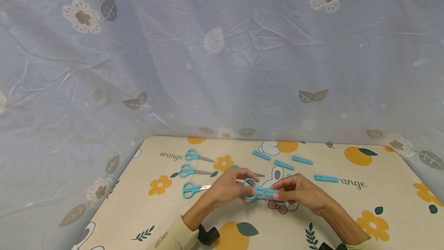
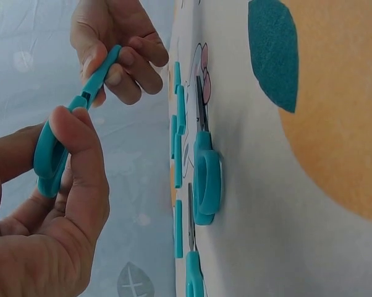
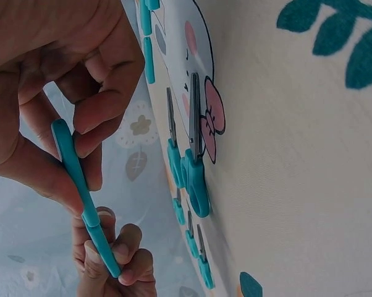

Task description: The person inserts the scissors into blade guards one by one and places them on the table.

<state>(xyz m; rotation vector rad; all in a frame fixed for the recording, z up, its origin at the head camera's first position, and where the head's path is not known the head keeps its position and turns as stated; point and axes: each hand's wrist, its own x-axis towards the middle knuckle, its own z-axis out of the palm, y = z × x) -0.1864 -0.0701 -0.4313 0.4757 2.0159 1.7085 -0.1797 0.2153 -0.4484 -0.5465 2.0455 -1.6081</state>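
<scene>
My left hand grips the light-blue handles of a pair of scissors, thumb and fingers around the loops. Facing it, my right hand pinches a light-blue blade cap between thumb and fingers. The cap sits over the blades, its end close against the handles, so the metal is almost all hidden. Both hands are raised above the table. Below them lies an uncapped pair of scissors with blue handles. Just past my left hand, another uncapped pair is partly covered in the head view.
Three uncapped scissors lie in a column at the left, the middle pair among them. Loose blue caps are scattered at the back right, one cap farther right. The patterned tablecloth meets a hanging grey-blue curtain behind.
</scene>
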